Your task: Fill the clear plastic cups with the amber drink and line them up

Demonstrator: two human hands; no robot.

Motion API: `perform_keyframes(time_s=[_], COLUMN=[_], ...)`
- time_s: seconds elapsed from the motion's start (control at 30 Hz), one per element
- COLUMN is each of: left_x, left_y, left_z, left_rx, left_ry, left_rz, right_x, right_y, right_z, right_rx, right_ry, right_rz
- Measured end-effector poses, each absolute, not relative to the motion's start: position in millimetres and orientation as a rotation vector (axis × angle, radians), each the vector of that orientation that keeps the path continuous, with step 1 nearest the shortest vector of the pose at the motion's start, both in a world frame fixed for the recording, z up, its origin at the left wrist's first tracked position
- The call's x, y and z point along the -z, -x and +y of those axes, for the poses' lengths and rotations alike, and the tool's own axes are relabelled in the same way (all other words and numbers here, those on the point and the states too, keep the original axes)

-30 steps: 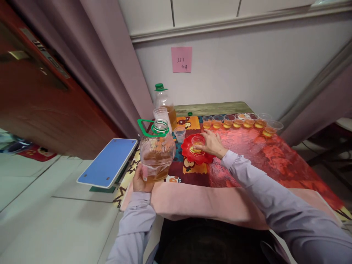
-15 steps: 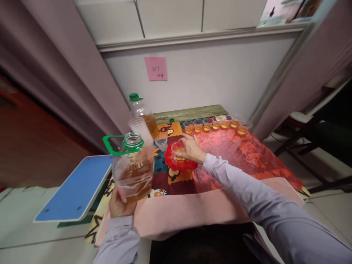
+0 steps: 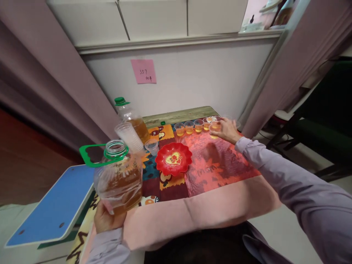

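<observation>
Mauve curtains (image 3: pixel 22 62) are framing a pale wall (image 3: pixel 178 79), where a pink note (image 3: pixel 143 72) is hanging above a patterned table (image 3: pixel 176 116). Right of centre, a person's right hand (image 3: pixel 227 131) is pinching a clear cup of amber liquid (image 3: pixel 214 129), its fingers partly closed at the rim, just beside a row of similar cups (image 3: pixel 189 127); whether the cup's base is touching the surface, one cannot tell. At lower left, the left hand (image 3: pixel 108 219) is supporting an uncapped jug (image 3: pixel 119 183), fingers curling around its lower side. Setting the cup beside the others appears to be the step in hand; the next move is probably calling for a level cup and a gentle release. At centre, a scalloped red dish (image 3: pixel 162 161) is sitting near a leaning stack of cups (image 3: pixel 129 136) and a green-capped jug (image 3: pixel 139 128). Glossy red sheeting (image 3: pixel 209 181) is covering the table's right side, while a pink cloth (image 3: pixel 192 218) is lining its near edge. At far right, a dark chair (image 3: pixel 324 102) is standing.
</observation>
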State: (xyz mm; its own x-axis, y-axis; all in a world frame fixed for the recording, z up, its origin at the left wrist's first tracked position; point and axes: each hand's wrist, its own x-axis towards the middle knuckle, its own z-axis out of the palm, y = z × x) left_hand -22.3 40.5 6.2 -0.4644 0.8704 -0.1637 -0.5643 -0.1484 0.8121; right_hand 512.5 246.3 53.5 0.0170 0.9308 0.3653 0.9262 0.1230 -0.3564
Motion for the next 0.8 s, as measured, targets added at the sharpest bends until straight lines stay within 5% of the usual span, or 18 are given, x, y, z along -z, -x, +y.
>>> perform_keyframes(time_s=[0.8], left_x=[7.0], left_y=[35.4], left_z=[38.2], left_rx=[-1.78], left_ry=[-0.368], left_rz=[0.963], right_x=[-12.2], right_y=[-562.3], right_z=[287.1], right_rx=[0.051], right_ry=[2.093], right_rz=[-1.623])
